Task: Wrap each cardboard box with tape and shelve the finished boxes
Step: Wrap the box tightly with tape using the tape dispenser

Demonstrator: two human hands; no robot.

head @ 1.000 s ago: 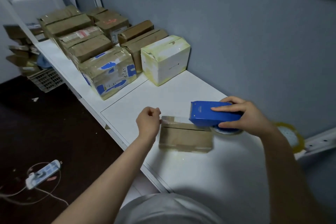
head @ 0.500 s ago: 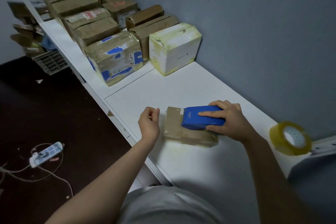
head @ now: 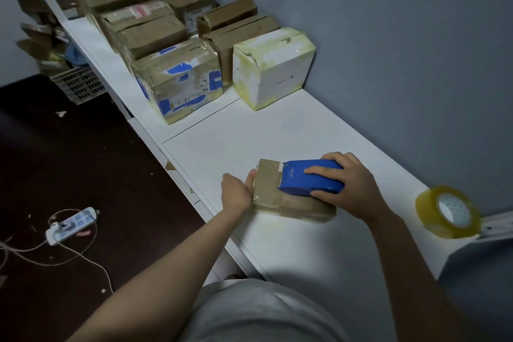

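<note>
Over the last second the blue tape dispenser (head: 299, 178) has slid from the 3 o'clock end onto the top of the cardboard box (head: 277, 203), and the left hand (head: 237, 193) has uncurled from its pinch to brace the box's 9 o'clock end with a straight thumb and relaxed fingers. Curled over the dispenser from above, the right hand (head: 349, 186) grips it against the box, which lies flat on the white shelf (head: 249, 141). Taped boxes (head: 177, 78) stand at 11 o'clock and a tape roll (head: 447, 212) at 3 o'clock.
</note>
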